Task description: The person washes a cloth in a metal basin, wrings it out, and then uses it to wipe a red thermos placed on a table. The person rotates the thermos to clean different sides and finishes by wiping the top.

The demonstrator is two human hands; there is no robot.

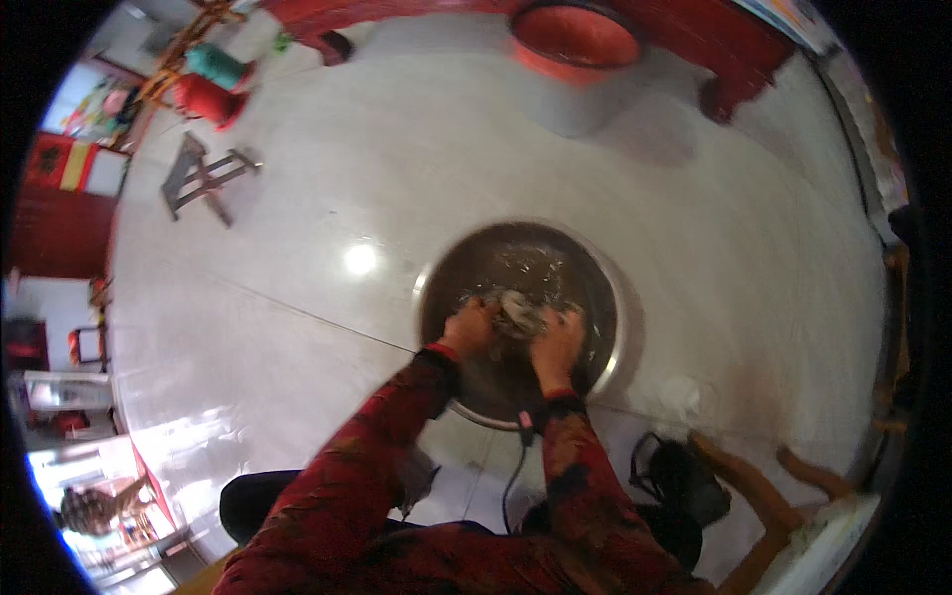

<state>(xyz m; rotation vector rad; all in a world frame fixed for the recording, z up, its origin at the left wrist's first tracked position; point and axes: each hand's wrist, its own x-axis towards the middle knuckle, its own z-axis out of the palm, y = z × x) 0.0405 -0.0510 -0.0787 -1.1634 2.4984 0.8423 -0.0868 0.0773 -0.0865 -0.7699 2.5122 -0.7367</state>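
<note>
Head view: open floor [397,169] beyond the basin [620,327]; left hand [469,329] and right hand [557,347] touch a blurred bundle [518,311], grips unclear.

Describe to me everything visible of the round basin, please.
The round basin looks metallic, with a shiny silvery rim and a darker inside. It stands upright on the pale floor, holding what looks like brownish water and a pale, wet-looking item. The left hand and right hand are inside it, at that item; whether the forearms touch the rim is unclear.
</note>
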